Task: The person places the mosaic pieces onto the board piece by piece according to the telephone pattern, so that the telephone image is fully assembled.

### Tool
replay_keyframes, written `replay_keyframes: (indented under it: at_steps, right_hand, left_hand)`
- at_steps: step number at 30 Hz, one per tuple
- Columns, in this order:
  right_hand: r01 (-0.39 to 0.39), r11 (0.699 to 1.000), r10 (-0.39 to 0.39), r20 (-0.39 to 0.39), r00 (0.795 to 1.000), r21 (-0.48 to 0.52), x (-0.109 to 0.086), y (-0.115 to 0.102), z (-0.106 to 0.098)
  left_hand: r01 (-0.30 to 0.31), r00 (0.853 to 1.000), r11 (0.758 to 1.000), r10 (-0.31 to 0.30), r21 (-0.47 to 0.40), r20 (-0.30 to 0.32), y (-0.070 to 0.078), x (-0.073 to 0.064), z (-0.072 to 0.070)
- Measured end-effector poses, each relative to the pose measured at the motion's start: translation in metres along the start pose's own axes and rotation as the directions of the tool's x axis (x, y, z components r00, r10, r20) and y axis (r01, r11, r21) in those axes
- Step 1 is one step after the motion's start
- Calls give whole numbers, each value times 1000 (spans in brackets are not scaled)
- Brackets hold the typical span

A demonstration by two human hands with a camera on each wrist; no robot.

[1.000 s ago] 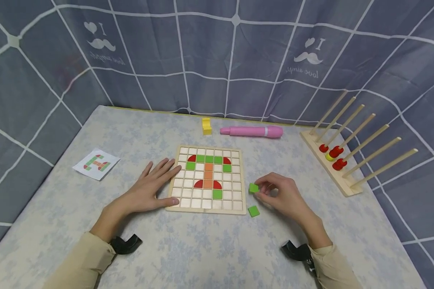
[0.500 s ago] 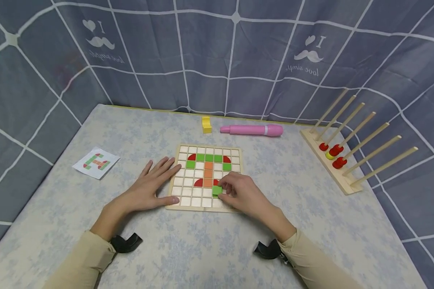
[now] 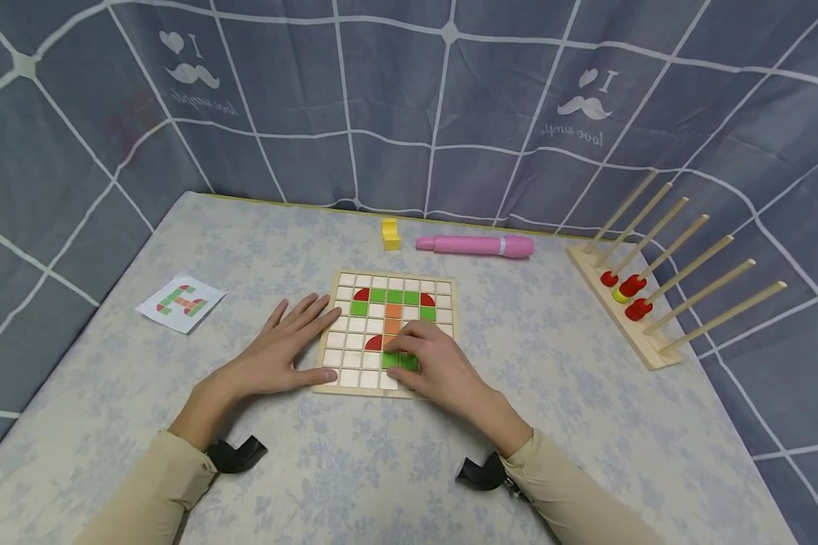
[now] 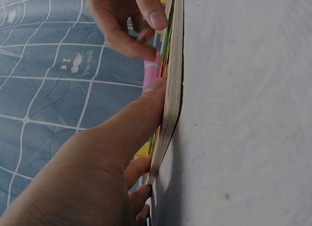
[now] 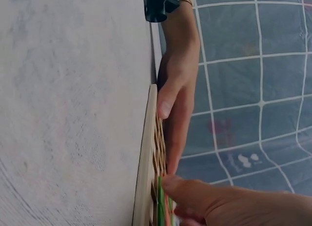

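A square wooden grid board (image 3: 390,392) lies on the table, with red, green and orange pieces set among its white cells. My left hand (image 3: 282,348) rests spread at its left side, thumb on the near-left corner; the left wrist view shows that thumb (image 4: 129,116) along the edge. Low over the board, my right hand (image 3: 439,367) pinches a green square tile (image 3: 389,361) between thumb and finger, at the cell left of another green tile (image 3: 409,363). In the right wrist view my right thumb (image 5: 187,187) sits close to green edges. My right hand covers part of the lower pattern.
A card with a printed coloured pattern (image 3: 180,303) lies at the left. Behind the board are a yellow block (image 3: 391,236) and a pink pen-shaped thing (image 3: 473,245). A wooden peg stand (image 3: 630,322) with red and yellow beads stands at the right; a patterned curtain hangs behind.
My right hand has carried the green tile from the table at the right onto the board's lower middle. The other loose tile is out of sight. My left hand stays put.
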State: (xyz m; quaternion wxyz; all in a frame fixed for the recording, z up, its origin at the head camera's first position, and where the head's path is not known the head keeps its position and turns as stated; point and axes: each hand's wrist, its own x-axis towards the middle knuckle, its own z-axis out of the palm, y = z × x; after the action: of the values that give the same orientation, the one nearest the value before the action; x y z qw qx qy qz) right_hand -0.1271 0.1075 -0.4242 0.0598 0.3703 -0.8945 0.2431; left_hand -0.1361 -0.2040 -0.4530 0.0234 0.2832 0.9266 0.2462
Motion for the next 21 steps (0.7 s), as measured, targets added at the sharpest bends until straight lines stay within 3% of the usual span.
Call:
replay_keyframes:
  at_steps: [5,12,16,21]
  right_hand:
    - [92,996,-92,39,995,-4,3,2,4]
    - [123,992,-122,31,992,-18,-2,2,4]
    - [118,993,-118,24,993,-13,-10,3,0]
    - [44,998,-43,-17,999,48,-26,9,-11]
  left_hand:
    - [-6,1000,1000,6,-12,-7,-1,-1,0]
    - [-9,1000,1000,8,-26,-14,0,-2,2]
    - [-2,1000,1000,2,-26,-3,0,-2,1]
    - [-3,1000,1000,3,-12,-2,0,-1,0]
